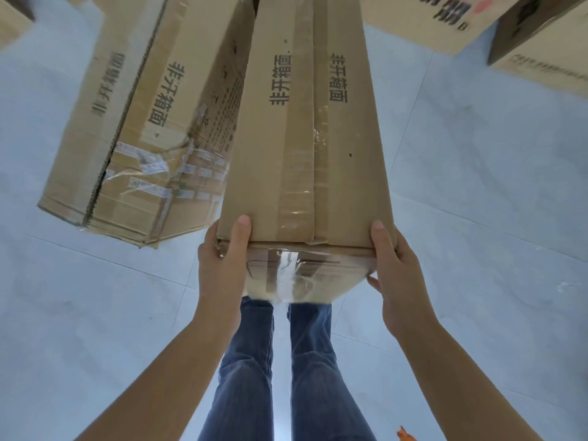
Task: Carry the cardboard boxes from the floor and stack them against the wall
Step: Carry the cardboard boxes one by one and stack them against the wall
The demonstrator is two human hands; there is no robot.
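Cardboard box (302,138) far end cut off; left hand (222,262), right hand (397,275) grasping near corners, thumbs on top, fingers mostly hidden underneath

We lose the far end of the held box (302,128) past the top edge. Its underside is hidden, so are the fingers of the left hand (222,265) and most fingers of the right hand (397,275) wrapped beneath; only thumbs show on top. Box blocks our view of the thighs of the jeans (280,370); feet are cut off by the bottom edge. Second box (136,122) runs off the top, its right side is hidden behind the held one, label print too small to read. Boxes top right (477,23) are cropped, lettering blurred. Orange scrap (405,436) at the bottom edge: can't tell what.
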